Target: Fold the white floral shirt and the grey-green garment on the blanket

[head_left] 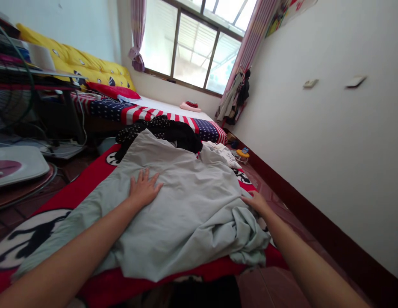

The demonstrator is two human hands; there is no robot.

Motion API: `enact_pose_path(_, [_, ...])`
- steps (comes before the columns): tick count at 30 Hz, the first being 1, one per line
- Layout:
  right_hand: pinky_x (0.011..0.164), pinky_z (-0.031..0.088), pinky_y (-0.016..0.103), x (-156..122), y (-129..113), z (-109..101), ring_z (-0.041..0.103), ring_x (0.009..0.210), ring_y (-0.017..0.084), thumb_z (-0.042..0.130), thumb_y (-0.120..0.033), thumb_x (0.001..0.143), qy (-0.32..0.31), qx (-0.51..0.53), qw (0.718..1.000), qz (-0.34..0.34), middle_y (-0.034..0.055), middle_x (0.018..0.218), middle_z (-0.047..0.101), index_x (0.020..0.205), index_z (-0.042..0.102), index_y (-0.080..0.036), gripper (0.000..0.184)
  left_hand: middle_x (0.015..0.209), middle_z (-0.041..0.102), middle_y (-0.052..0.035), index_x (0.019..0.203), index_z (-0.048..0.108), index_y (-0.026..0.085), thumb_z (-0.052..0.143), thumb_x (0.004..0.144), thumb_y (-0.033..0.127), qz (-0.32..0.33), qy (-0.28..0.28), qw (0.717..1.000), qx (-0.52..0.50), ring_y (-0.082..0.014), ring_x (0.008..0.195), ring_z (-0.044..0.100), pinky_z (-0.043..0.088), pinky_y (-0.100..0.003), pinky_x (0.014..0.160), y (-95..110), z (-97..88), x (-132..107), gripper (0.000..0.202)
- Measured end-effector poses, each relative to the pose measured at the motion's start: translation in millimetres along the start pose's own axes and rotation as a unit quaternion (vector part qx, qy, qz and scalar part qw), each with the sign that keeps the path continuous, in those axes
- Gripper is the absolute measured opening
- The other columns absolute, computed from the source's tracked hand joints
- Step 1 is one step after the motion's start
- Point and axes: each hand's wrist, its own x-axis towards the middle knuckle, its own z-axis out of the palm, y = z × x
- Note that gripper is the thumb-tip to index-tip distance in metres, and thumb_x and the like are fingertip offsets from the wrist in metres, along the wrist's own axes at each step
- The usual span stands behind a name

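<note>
A large pale grey-green cloth lies spread and wrinkled over a red mat, bunched into folds at its near right corner. My left hand rests flat on the cloth's left half, fingers spread, holding nothing. At the right edge of the cloth, my right hand has its fingers closed on the fabric; part of them is hidden by the cloth. Black dotted clothing is heaped against the cloth's far edge. A white patterned garment lies beyond its far right corner.
The red mat with black-and-white figures lies on a tiled floor. A bed with a stars-and-stripes cover stands beyond, under a window. At left are a cluttered desk and a white-and-pink object. A white wall runs along the right.
</note>
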Motion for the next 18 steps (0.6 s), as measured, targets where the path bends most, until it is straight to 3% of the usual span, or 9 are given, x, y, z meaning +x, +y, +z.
enact_pose_path(3, [0.065,0.05,0.03,-5,0,-11,0.067,0.075,0.024,0.07,-0.038,0.061,0.0,0.072,0.997,0.01,0.0082,0.079,0.073,0.083,0.073,-0.012,0.034,0.158,0.022,-0.0124,0.146,0.038,0.026,0.033,0.095,0.047,0.061,-0.008,0.998,-0.021,-0.0333,0.144,0.021,0.023,-0.06,0.108,13,1.1,-8,0.055])
enact_pose_path(8, [0.065,0.049,0.027,-4,16,-35,0.067,0.081,0.022,0.053,-0.041,0.073,0.091,0.105,0.989,0.056,0.0111,0.09,0.073,0.1,0.071,-0.007,0.047,0.156,0.029,-0.0076,0.145,0.039,0.029,0.035,0.093,0.053,0.092,-0.025,0.995,-0.025,-0.032,0.144,0.022,0.015,-0.062,0.11,19,7.9,-10,0.057])
enact_pose_path(10, [0.064,0.049,0.028,-8,27,-40,0.067,0.079,0.024,0.055,-0.037,0.07,0.101,0.074,0.988,0.084,0.0108,0.083,0.073,0.09,0.073,-0.009,0.039,0.156,0.029,-0.0078,0.145,0.039,0.029,0.036,0.093,0.053,0.089,-0.017,0.996,-0.022,-0.0318,0.144,0.022,0.016,-0.062,0.11,19,10.3,-10,0.058])
enact_pose_path(14, [0.067,0.048,0.036,-18,43,-43,0.067,0.076,0.031,0.065,-0.024,0.058,0.066,-0.026,0.988,0.137,0.0095,0.067,0.069,0.065,0.071,-0.016,0.012,0.155,0.031,-0.0075,0.145,0.04,0.029,0.036,0.093,0.052,0.089,-0.006,0.996,-0.019,-0.0319,0.144,0.023,0.016,-0.061,0.111,19,12.3,-11,0.057])
enact_pose_path(18, [0.077,0.048,0.037,-10,33,-40,0.066,0.094,0.031,0.063,-0.021,0.065,0.059,-0.094,0.985,0.134,0.0128,0.095,0.072,0.091,0.073,-0.018,0.028,0.155,0.032,-0.0068,0.144,0.041,0.029,0.036,0.093,0.051,0.085,-0.003,0.996,-0.017,-0.0317,0.143,0.024,0.016,-0.06,0.111,20,12.0,-12,0.056])
